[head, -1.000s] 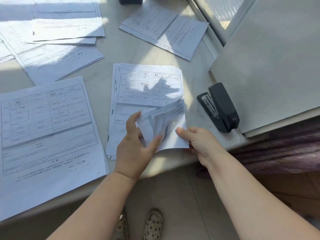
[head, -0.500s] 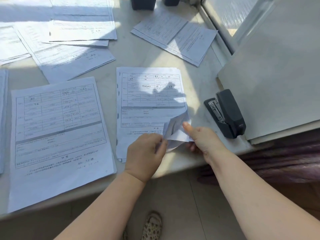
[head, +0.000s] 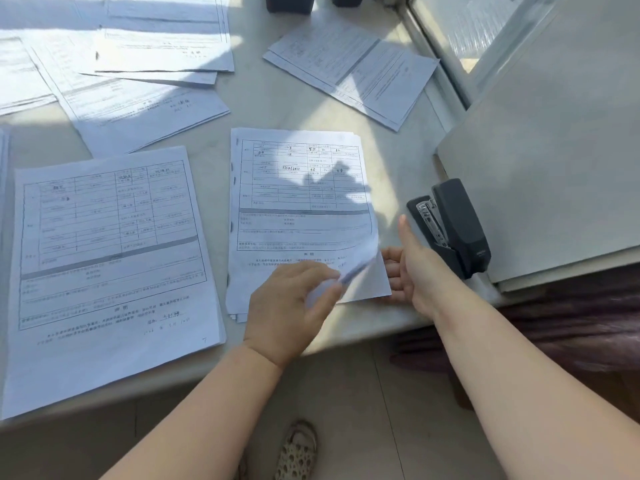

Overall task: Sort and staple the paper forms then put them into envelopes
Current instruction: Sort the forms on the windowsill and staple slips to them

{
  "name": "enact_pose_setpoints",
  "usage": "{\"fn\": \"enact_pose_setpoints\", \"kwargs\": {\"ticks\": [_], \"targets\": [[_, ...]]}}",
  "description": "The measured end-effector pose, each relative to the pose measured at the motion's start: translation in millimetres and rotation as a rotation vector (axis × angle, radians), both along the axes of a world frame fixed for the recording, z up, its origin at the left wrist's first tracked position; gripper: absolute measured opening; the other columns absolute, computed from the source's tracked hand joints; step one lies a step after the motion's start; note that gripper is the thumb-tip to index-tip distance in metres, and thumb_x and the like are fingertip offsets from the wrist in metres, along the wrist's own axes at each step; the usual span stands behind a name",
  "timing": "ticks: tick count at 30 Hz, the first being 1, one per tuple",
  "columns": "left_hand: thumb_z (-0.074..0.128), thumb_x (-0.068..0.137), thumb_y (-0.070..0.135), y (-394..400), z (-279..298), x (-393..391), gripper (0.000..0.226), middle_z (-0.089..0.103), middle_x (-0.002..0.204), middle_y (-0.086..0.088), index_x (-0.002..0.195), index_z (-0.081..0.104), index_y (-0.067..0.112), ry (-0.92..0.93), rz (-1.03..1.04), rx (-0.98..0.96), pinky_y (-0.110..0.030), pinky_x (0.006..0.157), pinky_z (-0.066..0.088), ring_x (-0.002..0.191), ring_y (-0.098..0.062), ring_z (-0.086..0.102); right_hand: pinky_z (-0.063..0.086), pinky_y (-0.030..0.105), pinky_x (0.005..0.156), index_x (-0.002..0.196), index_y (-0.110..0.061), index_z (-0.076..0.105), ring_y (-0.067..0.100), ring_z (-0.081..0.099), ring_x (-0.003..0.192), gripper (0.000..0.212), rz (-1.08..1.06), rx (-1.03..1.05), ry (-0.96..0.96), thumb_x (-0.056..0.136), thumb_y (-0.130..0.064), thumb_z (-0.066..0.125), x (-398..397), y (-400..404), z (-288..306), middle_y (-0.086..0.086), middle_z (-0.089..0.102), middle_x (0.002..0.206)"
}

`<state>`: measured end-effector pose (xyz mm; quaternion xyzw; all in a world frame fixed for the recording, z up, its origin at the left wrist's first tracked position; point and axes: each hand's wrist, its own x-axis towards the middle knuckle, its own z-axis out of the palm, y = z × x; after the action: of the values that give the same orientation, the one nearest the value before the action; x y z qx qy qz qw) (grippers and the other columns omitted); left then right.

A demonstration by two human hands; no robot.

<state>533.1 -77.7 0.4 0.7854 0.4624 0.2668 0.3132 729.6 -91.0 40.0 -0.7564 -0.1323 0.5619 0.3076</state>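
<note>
With the middle stack of forms (head: 298, 202) lying at the table's near edge beside the black stapler (head: 453, 226), the left hand (head: 294, 313) pinches its blurred lower-right corner while the right hand (head: 412, 268), fingers straight and thumb up, should steady the sheets beneath so only one page lifts.

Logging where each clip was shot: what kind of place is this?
Probably an office or service counter by a window: printed forms lie in stacks on a pale counter, with a black stapler beside the window frame.
</note>
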Motion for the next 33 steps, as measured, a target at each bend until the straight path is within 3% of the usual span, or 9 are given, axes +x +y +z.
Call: {"fn": "enact_pose_setpoints", "kwargs": {"ticks": [3,5,9,13,15,20,24,29,33], "targets": [[0.056,0.079,0.053,-5.0,-11.1,-0.4,0.030,0.068,0.113,0.008,0.085,0.074,0.030,0.147,-0.235,0.184,-0.024,0.081,0.049,0.095,-0.018,0.058,0.052,0.036,0.086,0.115,-0.020,0.067,0.021,0.067,0.098,0.034,0.231,0.019,-0.162,0.090,-0.042,0.061,-2.6,10.4,3.0,0.001,0.073,0.105],[0.055,0.081,0.046,-7.2,-8.9,-5.0,0.031,0.065,0.120,0.001,0.094,0.073,0.025,0.139,-0.290,0.121,-0.033,0.089,0.051,0.104,-0.023,0.060,0.052,0.039,0.089,0.117,-0.018,0.063,0.023,0.064,0.101,0.031,0.378,0.023,-0.359,0.087,-0.012,0.059,-2.2,16.2,1.4,0.003,0.070,0.110],[0.057,0.085,0.037,-13.0,18.2,-44.4,0.033,0.060,0.128,0.002,0.112,0.067,0.020,0.007,-0.129,0.028,-0.021,0.102,0.038,0.118,-0.015,0.052,0.047,0.036,0.081,0.120,-0.017,0.055,0.026,0.057,0.100,0.033,0.428,-0.028,-0.741,0.087,-0.015,0.058,3.5,16.0,11.9,0.004,0.062,0.113],[0.057,0.073,0.054,-15.5,26.1,-117.7,0.066,0.048,0.139,-0.002,0.129,0.052,0.021,0.261,0.045,0.029,-0.027,0.110,0.027,0.129,-0.020,0.040,0.044,0.039,0.088,0.129,-0.012,0.052,0.027,0.054,0.110,0.047,0.424,0.248,-1.098,0.085,-0.017,0.067,-27.5,-9.1,21.3,0.008,0.054,0.123],[0.058,0.066,0.061,-13.5,21.4,-147.3,0.079,0.043,0.143,-0.004,0.133,0.047,0.021,0.454,0.040,-0.002,-0.039,0.111,0.028,0.133,-0.026,0.038,0.044,0.031,0.080,0.117,-0.013,0.062,0.018,0.060,0.095,0.031,0.381,0.387,-0.896,0.086,-0.012,0.066,-62.2,-20.0,18.1,0.001,0.062,0.112],[0.085,0.059,0.046,-6.3,16.4,-168.5,0.073,0.060,0.126,-0.016,0.117,0.062,0.008,0.664,-0.067,0.126,-0.039,0.095,0.048,0.110,-0.034,0.060,0.054,0.023,0.072,0.102,-0.015,0.065,0.013,0.066,0.085,0.012,0.125,0.129,0.059,0.095,-0.011,0.056,-146.3,-32.2,12.3,0.004,0.071,0.093],[0.070,0.066,0.061,-5.2,10.9,-181.5,0.080,0.058,0.130,-0.020,0.122,0.060,0.005,0.708,-0.180,0.219,-0.046,0.092,0.051,0.114,-0.037,0.059,0.054,0.022,0.074,0.099,-0.019,0.062,0.014,0.068,0.087,0.012,0.065,0.107,0.104,0.096,-0.011,0.054,-174.5,-36.3,13.8,0.005,0.071,0.094],[0.096,0.038,0.037,-13.8,9.4,-201.2,0.086,0.066,0.118,-0.017,0.112,0.067,0.004,0.609,-0.225,0.304,-0.044,0.074,0.058,0.101,-0.034,0.067,0.053,0.025,0.074,0.094,-0.019,0.066,0.011,0.067,0.081,0.010,0.123,0.008,0.079,0.095,-0.018,0.056,-193.6,-51.6,18.3,0.000,0.073,0.088],[0.069,0.070,0.033,-14.8,14.3,-208.4,0.040,0.072,0.103,-0.004,0.107,0.059,0.020,0.417,-0.168,0.341,-0.030,0.056,0.056,0.090,-0.022,0.069,0.049,0.020,0.066,0.087,-0.019,0.066,0.006,0.063,0.069,0.014,0.177,-0.058,0.064,0.094,-0.018,0.055,-206.5,-69.7,13.6,-0.001,0.072,0.084]]}}
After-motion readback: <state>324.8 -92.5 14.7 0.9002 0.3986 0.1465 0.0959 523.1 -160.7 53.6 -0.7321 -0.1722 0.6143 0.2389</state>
